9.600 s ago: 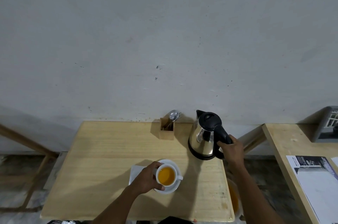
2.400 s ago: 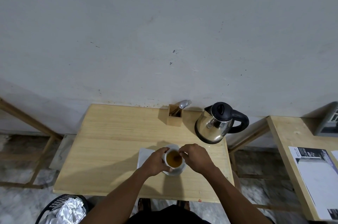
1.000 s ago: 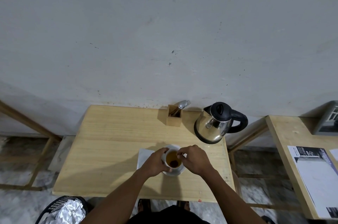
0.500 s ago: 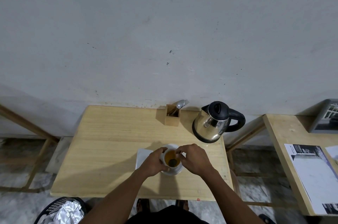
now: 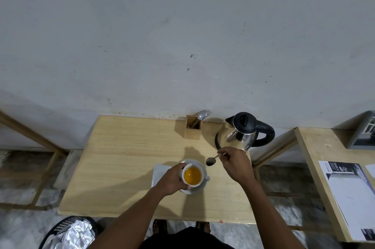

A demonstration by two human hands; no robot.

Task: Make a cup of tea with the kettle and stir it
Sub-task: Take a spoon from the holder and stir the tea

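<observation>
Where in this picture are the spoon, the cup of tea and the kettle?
spoon [image 5: 211, 161], head view, on its bowl.
cup of tea [image 5: 192, 176], head view, on the tea's surface.
kettle [image 5: 242, 121], head view, on its black lid.

White cup [image 5: 192, 176] of amber tea stands upright on a white saucer [image 5: 199, 187]. Spoon [image 5: 212, 160] is raised beside it. Steel kettle [image 5: 239, 135], black lid closed, stands behind.

A pale wooden table [image 5: 125, 167] is seen carrying a saucer [image 5: 199, 188] at centre, a white napkin [image 5: 159, 173] at 9 o'clock, a wooden holder [image 5: 192, 134] at 12, and a kettle [image 5: 239, 135] at 1.
</observation>
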